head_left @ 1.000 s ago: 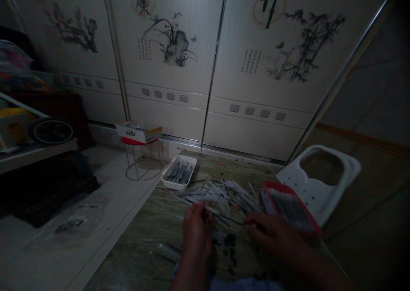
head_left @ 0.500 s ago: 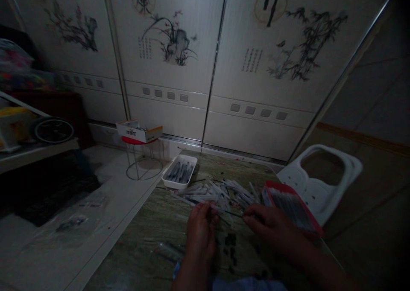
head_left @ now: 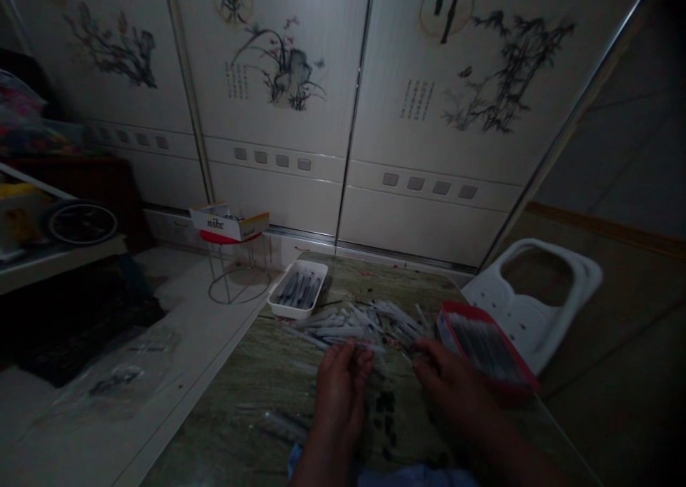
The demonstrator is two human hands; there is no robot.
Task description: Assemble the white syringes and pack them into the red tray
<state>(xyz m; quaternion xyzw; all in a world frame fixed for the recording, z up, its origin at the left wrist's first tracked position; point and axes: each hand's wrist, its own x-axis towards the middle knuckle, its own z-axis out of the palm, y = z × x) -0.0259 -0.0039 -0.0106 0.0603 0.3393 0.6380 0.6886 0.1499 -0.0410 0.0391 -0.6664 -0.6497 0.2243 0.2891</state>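
My left hand (head_left: 341, 383) is closed on a translucent pen barrel (head_left: 371, 346), whose end sticks out to the right past the fingertips. To its right, my right hand (head_left: 442, 373) has its fingers pinched together at the edge of a loose pile of translucent pen barrels (head_left: 343, 321). What those fingers hold, if anything, is too dark to make out. Beyond the pile on the left, a white tray (head_left: 274, 308) holds several pens with dark insides. A red-rimmed box (head_left: 506, 333) packed with slim pens or barrels stands right beside my right hand.
Small black pieces (head_left: 384, 403) lie on the green table (head_left: 241, 387) between my forearms. Clear packets (head_left: 284, 424) are near my left forearm. A white chair (head_left: 536, 301) stands at the right; a red stool (head_left: 230, 237) bears an open box (head_left: 228, 224) at the back left.
A thin dark rod stretched between my hands earlier; it no longer shows there. My right hand has shifted slightly right and up, while the left still holds the barrel.
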